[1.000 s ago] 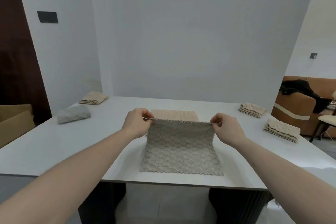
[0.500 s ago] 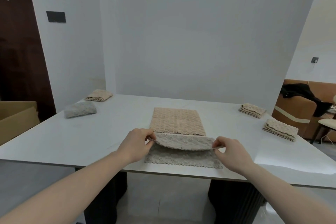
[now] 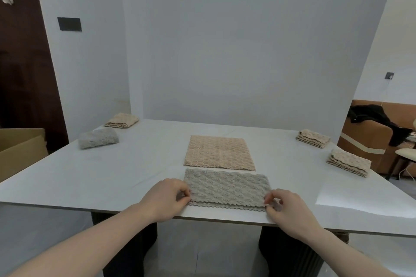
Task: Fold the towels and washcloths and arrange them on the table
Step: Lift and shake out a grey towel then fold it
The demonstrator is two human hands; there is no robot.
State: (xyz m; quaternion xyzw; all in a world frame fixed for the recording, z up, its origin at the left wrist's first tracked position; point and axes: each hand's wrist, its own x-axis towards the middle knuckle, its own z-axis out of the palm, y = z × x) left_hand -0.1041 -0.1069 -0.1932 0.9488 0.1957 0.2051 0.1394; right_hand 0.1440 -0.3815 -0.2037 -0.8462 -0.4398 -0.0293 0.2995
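Note:
A grey textured washcloth (image 3: 227,188) lies folded in half near the front edge of the white table (image 3: 112,175). My left hand (image 3: 167,199) pinches its near left corner and my right hand (image 3: 287,208) pinches its near right corner, both low on the tabletop. Just behind it a beige washcloth (image 3: 219,153) lies flat and unfolded. A folded grey cloth (image 3: 98,139) and a folded beige cloth (image 3: 121,120) sit at the far left. Two folded beige cloths (image 3: 313,138) (image 3: 347,162) sit at the right.
A cardboard box (image 3: 20,153) stands left of the table. A brown sofa (image 3: 369,141) with a black garment (image 3: 378,119) and a pale chair seat (image 3: 407,154) are to the right. A white wall stands behind the table.
My hands brought the grey washcloth's raised far edge down toward me and laid it over the near edge, so the cloth now lies folded in half.

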